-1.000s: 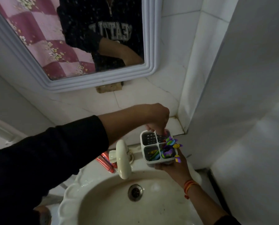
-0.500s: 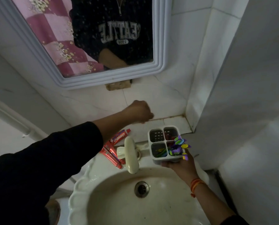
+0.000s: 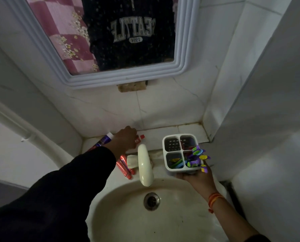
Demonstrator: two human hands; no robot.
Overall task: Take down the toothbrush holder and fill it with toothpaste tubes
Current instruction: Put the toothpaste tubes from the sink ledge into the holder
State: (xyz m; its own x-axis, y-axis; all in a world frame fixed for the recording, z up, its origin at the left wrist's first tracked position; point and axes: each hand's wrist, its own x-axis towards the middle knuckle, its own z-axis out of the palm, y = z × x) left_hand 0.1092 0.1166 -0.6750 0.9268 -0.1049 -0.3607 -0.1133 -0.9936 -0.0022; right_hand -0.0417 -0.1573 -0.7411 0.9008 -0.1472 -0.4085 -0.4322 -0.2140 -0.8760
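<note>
My right hand holds a white four-compartment toothbrush holder from below, to the right of the tap. Colourful toothbrushes stick out of its near compartments. My left hand rests on a red toothpaste tube lying on the tiled ledge behind the basin, fingers curled over it. A purple and white tube lies just left of that hand. Red tubes lie on the basin rim left of the tap.
A cream tap juts over the basin with its drain. A white-framed mirror hangs above. White walls close in at the right and left.
My left hand has left the holder and swung left and down onto the red tube on the ledge. The holder stays in my right hand.
</note>
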